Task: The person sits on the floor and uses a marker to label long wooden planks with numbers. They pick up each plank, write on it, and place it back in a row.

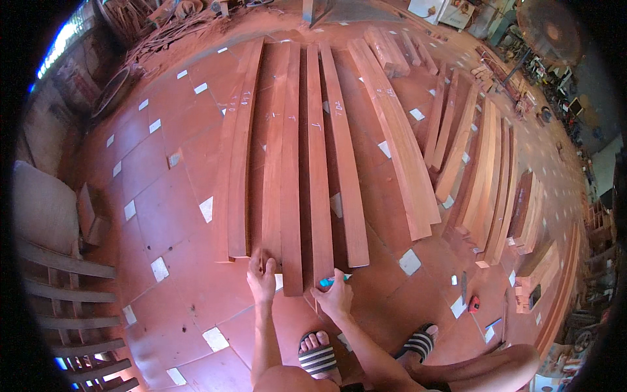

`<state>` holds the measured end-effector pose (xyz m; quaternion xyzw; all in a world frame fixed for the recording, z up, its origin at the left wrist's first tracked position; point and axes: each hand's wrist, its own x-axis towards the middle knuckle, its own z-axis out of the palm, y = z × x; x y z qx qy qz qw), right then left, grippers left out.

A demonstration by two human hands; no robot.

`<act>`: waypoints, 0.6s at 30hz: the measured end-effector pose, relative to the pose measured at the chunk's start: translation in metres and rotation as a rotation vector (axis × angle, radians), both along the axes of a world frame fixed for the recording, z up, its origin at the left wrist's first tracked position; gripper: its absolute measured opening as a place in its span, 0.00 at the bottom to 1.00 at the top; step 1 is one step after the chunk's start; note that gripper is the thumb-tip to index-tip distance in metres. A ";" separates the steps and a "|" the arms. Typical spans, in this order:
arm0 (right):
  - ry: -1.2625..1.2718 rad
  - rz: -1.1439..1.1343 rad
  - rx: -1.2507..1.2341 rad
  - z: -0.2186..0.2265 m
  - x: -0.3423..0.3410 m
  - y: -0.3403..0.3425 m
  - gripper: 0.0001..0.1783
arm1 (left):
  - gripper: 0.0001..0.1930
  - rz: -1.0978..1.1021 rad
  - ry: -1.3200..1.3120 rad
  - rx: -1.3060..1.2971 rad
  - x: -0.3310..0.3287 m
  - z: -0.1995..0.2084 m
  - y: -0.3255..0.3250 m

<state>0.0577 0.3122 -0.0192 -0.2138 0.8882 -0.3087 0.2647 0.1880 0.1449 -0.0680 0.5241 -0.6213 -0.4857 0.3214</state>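
Long reddish-brown timber beams lie side by side on the floor, running away from me. My left hand [262, 281] is at the near end of a left-middle beam [272, 196]; its thumb and fingers are apart, and it grips nothing that I can see. Closed around a turquoise pen-like marker [326, 282] is my right hand [336, 297], at the near end of a narrow beam [320, 196]. The marker's tip is too small to make out. White handwritten marks show on several beams, including the right-hand one of the middle group [346, 189].
More timber [398, 144] spreads to the right. A red tape measure [474, 304] and a blue pen-like stick [493, 323] lie right of my sandalled feet [318, 353]. Slatted wooden furniture [72, 294] stands at left. A large round fan [548, 31] is at the far right.
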 end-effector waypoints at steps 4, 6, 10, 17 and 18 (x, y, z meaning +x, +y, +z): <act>-0.037 -0.028 -0.203 -0.009 -0.028 0.036 0.44 | 0.23 0.031 0.150 -0.273 -0.048 0.043 0.019; -0.272 -0.056 -0.394 0.003 -0.038 0.053 0.38 | 0.23 -0.085 0.205 -0.030 -0.073 0.054 0.017; -0.484 -0.056 -0.450 0.046 -0.036 0.096 0.38 | 0.25 -0.230 0.191 0.074 -0.134 0.041 -0.003; -0.599 -0.090 -0.232 0.104 0.004 0.202 0.45 | 0.40 -0.364 0.305 0.968 -0.196 0.083 -0.013; -0.632 -0.085 -0.201 0.103 0.010 0.215 0.48 | 0.41 -0.349 0.355 0.983 -0.201 0.085 -0.008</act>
